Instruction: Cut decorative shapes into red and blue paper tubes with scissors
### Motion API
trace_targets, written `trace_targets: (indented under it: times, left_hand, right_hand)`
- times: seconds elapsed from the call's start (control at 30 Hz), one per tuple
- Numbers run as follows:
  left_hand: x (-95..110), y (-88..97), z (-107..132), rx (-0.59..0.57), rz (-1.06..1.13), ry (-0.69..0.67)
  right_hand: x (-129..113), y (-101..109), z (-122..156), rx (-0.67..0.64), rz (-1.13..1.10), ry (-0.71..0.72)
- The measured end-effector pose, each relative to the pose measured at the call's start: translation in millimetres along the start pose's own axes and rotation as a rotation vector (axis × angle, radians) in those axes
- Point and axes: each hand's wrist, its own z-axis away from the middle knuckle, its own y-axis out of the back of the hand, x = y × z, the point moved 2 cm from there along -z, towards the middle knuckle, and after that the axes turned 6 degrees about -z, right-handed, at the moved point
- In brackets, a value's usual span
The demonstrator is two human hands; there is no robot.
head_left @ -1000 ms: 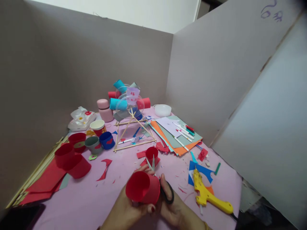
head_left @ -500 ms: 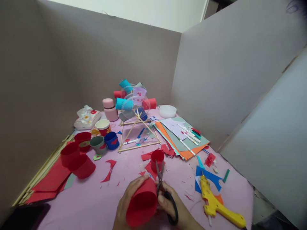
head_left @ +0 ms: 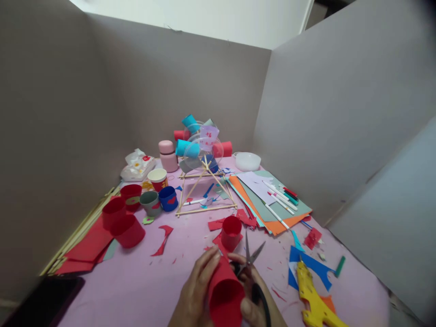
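Observation:
My left hand (head_left: 195,288) wraps round the left side of a red paper cup (head_left: 223,284), whose open end faces me. On its other side, my right hand (head_left: 256,293) has its fingers in the black handles of the scissors (head_left: 251,260), and its thumb touches the cup. The scissor blades point away from me, spread apart with nothing between them. Just beyond the held cup, a smaller red paper cup (head_left: 231,236) stands upright on red scraps.
Left, several decorated cups (head_left: 127,231) stand near red sheets. A stick-framed wheel model (head_left: 206,163) is at the back. Coloured paper and markers (head_left: 279,200) lie right, with a yellow glue gun (head_left: 311,290) nearer me. A dark phone (head_left: 47,299) lies front left.
The scissor blades have opened and swung to the right, away from the cup. The held cup has turned, and my right thumb now rests on its rim. The view has shifted left.

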Motion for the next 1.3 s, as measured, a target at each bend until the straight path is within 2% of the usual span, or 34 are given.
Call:
trace_targets:
  times: [0.07,0.2,0.3,0.43,0.5,0.63,0.73,0.9,1.1,1.17,1.3]
  left_hand:
    - [2.8,-6.8,-0.9,0.052,0.188,0.17]
    - [9.5,-19.7,-3.4,-0.002,0.511,0.363]
    - [12.4,-21.1,-3.5,-0.05,0.658,0.426]
    - [14.7,-15.1,-4.9,-0.141,1.025,0.488]
    - [15.4,-12.0,-6.9,-0.176,1.142,0.506]
    - [15.8,-10.6,-9.7,-0.189,1.207,0.509]
    - [15.2,-12.5,-9.0,-0.145,1.235,0.523]
    - [12.7,-9.7,-9.3,-0.09,1.302,0.566]
    - [5.4,10.4,-14.3,-0.049,1.144,0.574]
    - [5.9,17.8,-16.3,-0.056,1.101,0.582]
    - [10.1,33.3,-20.6,-0.107,1.102,0.619]
  right_hand:
    - [-6.4,1.9,3.5,0.009,0.05,-0.006]
    - [-16.2,5.3,4.0,0.038,0.122,0.03]
    - [-16.2,2.3,4.8,0.043,0.124,0.055]
    - [-14.1,1.2,7.3,0.053,0.193,0.088]
    - [-11.6,3.3,7.6,0.05,0.228,0.092]
    - [1.1,4.7,7.7,0.013,0.154,0.056]
    - [11.0,3.6,7.3,0.006,0.057,0.03]
    - [12.3,10.9,0.8,0.11,0.113,-0.036]
    - [-4.7,23.0,-7.5,0.29,0.196,0.011]
    - [-16.3,21.6,-10.6,0.23,0.304,0.0]
    - [-49.1,6.4,-23.3,-0.004,0.613,0.016]
